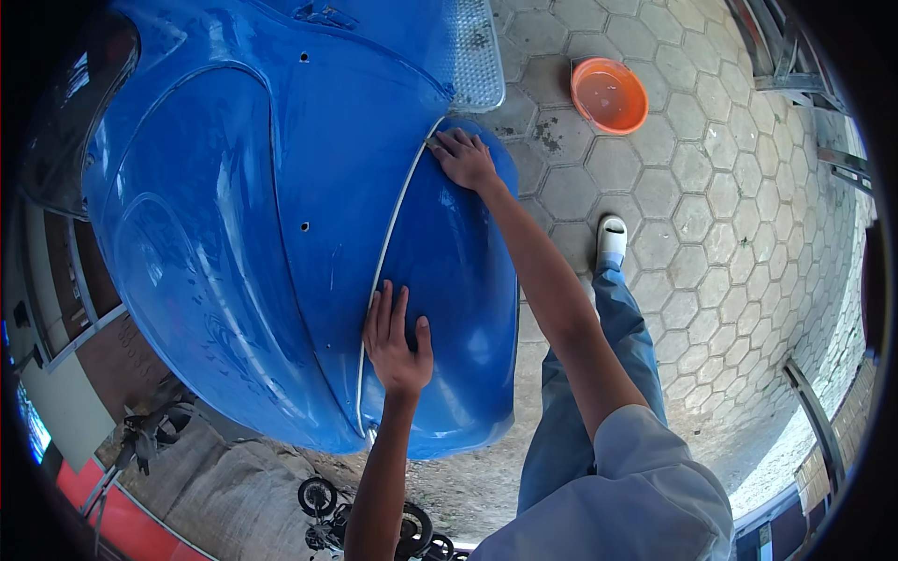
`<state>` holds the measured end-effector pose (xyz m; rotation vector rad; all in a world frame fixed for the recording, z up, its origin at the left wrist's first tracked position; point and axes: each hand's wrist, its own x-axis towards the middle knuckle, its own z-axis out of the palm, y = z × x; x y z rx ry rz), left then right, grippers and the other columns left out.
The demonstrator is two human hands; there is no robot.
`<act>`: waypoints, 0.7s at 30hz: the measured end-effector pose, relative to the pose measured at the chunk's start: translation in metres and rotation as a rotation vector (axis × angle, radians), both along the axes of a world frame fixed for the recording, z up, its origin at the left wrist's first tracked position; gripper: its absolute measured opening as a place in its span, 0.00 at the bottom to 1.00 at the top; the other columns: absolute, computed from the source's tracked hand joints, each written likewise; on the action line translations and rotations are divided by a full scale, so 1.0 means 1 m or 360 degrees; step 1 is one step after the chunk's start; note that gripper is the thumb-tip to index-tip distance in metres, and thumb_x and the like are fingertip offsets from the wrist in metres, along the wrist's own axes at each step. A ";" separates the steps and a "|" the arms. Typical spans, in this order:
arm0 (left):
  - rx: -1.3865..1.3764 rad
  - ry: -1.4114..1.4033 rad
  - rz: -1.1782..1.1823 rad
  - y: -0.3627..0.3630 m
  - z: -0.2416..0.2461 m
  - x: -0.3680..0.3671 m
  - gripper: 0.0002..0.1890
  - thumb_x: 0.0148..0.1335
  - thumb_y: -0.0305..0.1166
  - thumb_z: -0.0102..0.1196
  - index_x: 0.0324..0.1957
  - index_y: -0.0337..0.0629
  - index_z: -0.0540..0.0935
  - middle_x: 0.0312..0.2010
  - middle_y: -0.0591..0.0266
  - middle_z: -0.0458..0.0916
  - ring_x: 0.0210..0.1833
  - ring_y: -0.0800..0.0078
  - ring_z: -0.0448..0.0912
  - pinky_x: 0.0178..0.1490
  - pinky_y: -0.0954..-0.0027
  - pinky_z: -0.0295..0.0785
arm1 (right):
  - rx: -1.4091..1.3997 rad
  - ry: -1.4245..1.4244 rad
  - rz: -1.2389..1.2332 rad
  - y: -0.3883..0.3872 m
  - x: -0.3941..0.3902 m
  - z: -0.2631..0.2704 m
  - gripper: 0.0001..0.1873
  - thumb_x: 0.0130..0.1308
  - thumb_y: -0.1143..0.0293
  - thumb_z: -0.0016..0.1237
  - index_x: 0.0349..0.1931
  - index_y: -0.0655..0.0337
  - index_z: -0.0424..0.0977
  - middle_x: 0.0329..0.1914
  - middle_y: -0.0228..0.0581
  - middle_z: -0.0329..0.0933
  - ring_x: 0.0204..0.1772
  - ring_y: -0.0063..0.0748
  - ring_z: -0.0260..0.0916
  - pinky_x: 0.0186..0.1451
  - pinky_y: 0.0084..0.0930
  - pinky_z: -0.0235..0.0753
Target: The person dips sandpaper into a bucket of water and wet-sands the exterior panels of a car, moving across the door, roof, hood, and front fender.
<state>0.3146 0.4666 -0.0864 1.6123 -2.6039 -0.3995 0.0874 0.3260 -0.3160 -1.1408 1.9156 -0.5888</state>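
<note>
A glossy blue car body (330,175) fills the left and middle of the head view. A pale trim strip (389,242) runs along the seam between the body and the blue fender (456,301). My left hand (398,343) lies flat on the panel at the strip's lower part, fingers slightly apart, holding nothing visible. Near the strip's upper end, my right hand (463,158) presses a small, partly hidden greenish-brown object (434,142), perhaps a cloth or pad, against the fender's edge.
An orange bucket (609,96) of cloudy liquid stands on hexagonal pavers (614,165) beyond my right arm. A textured metal running board (478,56) adjoins the fender. Motorcycles (319,498) stand below, and metal frames (814,414) line the right side.
</note>
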 end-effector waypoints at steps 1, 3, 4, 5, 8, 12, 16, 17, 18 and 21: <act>-0.0005 -0.0015 -0.0010 0.000 0.001 0.005 0.25 0.71 0.42 0.49 0.64 0.42 0.79 0.70 0.52 0.72 0.74 0.52 0.67 0.76 0.52 0.58 | -0.0024 0.0064 0.0124 -0.001 0.006 0.004 0.32 0.75 0.39 0.31 0.75 0.38 0.63 0.83 0.43 0.51 0.83 0.65 0.42 0.84 0.56 0.40; -0.0026 -0.0088 0.0034 0.003 0.006 0.028 0.25 0.71 0.42 0.49 0.64 0.42 0.79 0.70 0.52 0.72 0.74 0.52 0.67 0.76 0.51 0.58 | -0.0249 -0.0024 0.0102 0.038 0.056 0.045 0.30 0.74 0.44 0.37 0.74 0.39 0.65 0.83 0.46 0.51 0.83 0.68 0.41 0.83 0.56 0.42; -0.0031 -0.0119 0.0049 0.006 0.012 0.040 0.25 0.71 0.42 0.49 0.64 0.42 0.79 0.70 0.52 0.72 0.74 0.52 0.67 0.76 0.51 0.58 | -0.0354 -0.0181 0.0048 0.065 0.077 0.083 0.29 0.74 0.46 0.40 0.73 0.40 0.65 0.83 0.47 0.51 0.83 0.69 0.41 0.83 0.56 0.43; -0.0017 -0.0105 0.0047 0.005 0.012 0.041 0.25 0.72 0.42 0.49 0.65 0.41 0.78 0.70 0.51 0.72 0.74 0.50 0.67 0.75 0.50 0.58 | -0.0468 -0.0153 0.0061 0.095 0.084 0.110 0.29 0.74 0.48 0.42 0.73 0.40 0.66 0.83 0.48 0.50 0.83 0.69 0.40 0.82 0.57 0.44; 0.0016 -0.0051 0.0035 0.004 0.010 0.026 0.25 0.72 0.42 0.49 0.66 0.40 0.77 0.70 0.50 0.72 0.73 0.48 0.67 0.74 0.48 0.59 | -0.0533 -0.0061 0.0067 0.177 0.091 0.155 0.29 0.73 0.52 0.46 0.74 0.42 0.65 0.83 0.49 0.49 0.83 0.70 0.39 0.81 0.57 0.46; -0.0006 -0.0073 0.0027 0.003 0.012 0.034 0.24 0.73 0.41 0.48 0.65 0.39 0.78 0.70 0.49 0.72 0.73 0.47 0.67 0.75 0.47 0.58 | -0.0513 -0.0242 -0.0091 0.179 0.093 0.140 0.32 0.72 0.51 0.48 0.75 0.42 0.63 0.84 0.49 0.48 0.83 0.70 0.38 0.81 0.60 0.45; -0.0017 0.0011 -0.0042 -0.005 0.006 0.006 0.25 0.74 0.42 0.47 0.64 0.36 0.78 0.70 0.47 0.71 0.73 0.45 0.67 0.75 0.46 0.58 | -0.0360 0.0005 -0.0219 0.106 0.009 0.003 0.23 0.79 0.52 0.36 0.70 0.41 0.68 0.83 0.48 0.49 0.84 0.66 0.40 0.82 0.59 0.43; 0.0012 0.0041 -0.0075 -0.002 -0.002 0.000 0.25 0.74 0.42 0.47 0.64 0.36 0.78 0.70 0.47 0.71 0.73 0.45 0.67 0.75 0.46 0.58 | -0.0185 -0.0079 -0.0356 0.098 -0.011 -0.028 0.21 0.80 0.53 0.34 0.68 0.40 0.69 0.83 0.48 0.50 0.84 0.65 0.40 0.82 0.59 0.43; 0.0007 0.0029 -0.0069 -0.001 -0.004 0.002 0.25 0.75 0.43 0.46 0.64 0.36 0.78 0.70 0.47 0.71 0.73 0.45 0.67 0.74 0.46 0.58 | -0.0032 -0.0198 -0.0489 0.086 -0.014 -0.035 0.20 0.81 0.54 0.31 0.67 0.39 0.70 0.83 0.47 0.51 0.83 0.64 0.41 0.82 0.58 0.43; -0.0034 -0.0064 -0.0062 -0.002 0.004 0.022 0.25 0.75 0.43 0.46 0.65 0.37 0.78 0.70 0.47 0.71 0.73 0.45 0.67 0.74 0.46 0.58 | -0.0144 -0.0055 -0.0179 0.106 0.040 0.000 0.23 0.80 0.53 0.34 0.71 0.42 0.66 0.83 0.49 0.50 0.83 0.66 0.40 0.83 0.57 0.41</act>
